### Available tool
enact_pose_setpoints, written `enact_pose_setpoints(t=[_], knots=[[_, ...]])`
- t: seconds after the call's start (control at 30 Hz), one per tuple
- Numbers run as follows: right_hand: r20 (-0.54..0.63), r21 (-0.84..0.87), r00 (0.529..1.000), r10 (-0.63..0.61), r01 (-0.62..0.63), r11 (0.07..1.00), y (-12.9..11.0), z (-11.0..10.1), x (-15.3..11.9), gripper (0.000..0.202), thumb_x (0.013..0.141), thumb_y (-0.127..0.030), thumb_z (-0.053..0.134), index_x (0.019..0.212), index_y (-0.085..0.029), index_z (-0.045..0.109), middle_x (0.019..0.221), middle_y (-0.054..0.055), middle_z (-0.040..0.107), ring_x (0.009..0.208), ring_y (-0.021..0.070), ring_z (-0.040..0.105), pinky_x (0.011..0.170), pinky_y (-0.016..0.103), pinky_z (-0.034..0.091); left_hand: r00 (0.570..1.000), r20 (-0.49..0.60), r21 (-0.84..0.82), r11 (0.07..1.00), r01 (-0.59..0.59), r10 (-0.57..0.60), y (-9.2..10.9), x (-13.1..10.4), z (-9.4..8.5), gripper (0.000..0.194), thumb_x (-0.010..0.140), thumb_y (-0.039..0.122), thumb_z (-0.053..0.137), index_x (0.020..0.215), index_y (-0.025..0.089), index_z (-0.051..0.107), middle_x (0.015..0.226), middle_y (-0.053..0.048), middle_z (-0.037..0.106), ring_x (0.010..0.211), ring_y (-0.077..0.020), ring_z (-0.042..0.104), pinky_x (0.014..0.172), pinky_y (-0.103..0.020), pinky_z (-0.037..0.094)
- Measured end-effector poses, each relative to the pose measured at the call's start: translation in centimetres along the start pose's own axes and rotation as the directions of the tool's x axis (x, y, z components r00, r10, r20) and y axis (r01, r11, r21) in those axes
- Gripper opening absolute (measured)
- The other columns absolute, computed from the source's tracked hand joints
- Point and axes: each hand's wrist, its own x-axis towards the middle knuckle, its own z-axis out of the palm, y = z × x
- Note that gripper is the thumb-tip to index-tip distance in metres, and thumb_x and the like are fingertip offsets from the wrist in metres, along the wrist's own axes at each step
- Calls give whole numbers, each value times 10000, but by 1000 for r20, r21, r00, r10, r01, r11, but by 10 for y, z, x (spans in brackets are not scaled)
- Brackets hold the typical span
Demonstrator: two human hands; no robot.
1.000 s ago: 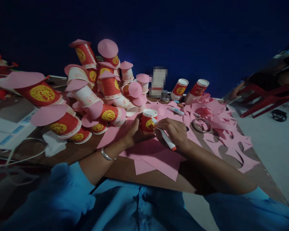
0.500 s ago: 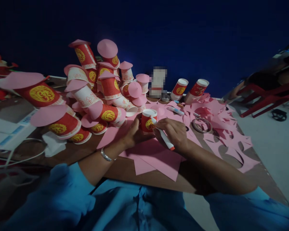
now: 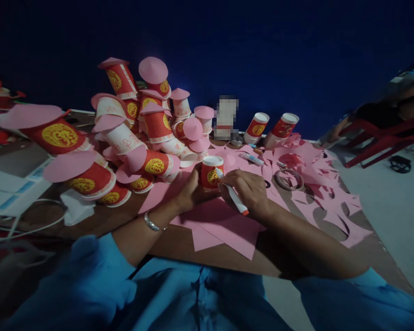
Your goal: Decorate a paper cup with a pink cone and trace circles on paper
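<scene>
A red paper cup (image 3: 212,173) with a yellow emblem and a white rim on top is held upright by my left hand (image 3: 192,192), whose fingers wrap its left side and lower part. My right hand (image 3: 248,189) grips a white marker (image 3: 235,199) with a red-orange end. The marker's pale tip points up and left at the cup's emblem; whether it touches cannot be told. Under both hands lie overlapping pink paper sheets (image 3: 224,225) on the brown table (image 3: 276,257).
Many cups with pink cone tops (image 3: 155,124) pile up at the left. Two cups (image 3: 257,128) stand behind. Cut pink scraps (image 3: 317,174), a tape roll (image 3: 290,180) and another marker (image 3: 252,159) lie right. Someone sits beside a red chair (image 3: 382,138).
The held cup has shifted very slightly left, and the marker with my right hand has moved a little the same way. Both grips are the same.
</scene>
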Motion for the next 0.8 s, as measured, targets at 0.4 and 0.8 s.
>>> enact_pose_setpoints(t=[0.4,0.8], knots=[[16,17,1000,11,-12,1000,1,-1,0,152,954,-90,620,1040,-214,594,795,2,728,676,140,696,620,246,547,1000,9,-18,1000,20,-20,12,-2,-3,886,722,606,889,1403,232,462,1126,-104,724,910,-241,726,719,-353,625],[-17,15,1000,3,-3,1000,2,-3,0,184,975,-119,646,1129,-208,599,873,30,752,751,149,729,633,253,555,999,36,-14,1000,23,-22,13,-1,-4,863,719,595,874,1388,242,460,1165,-110,735,963,-250,748,785,-370,639]])
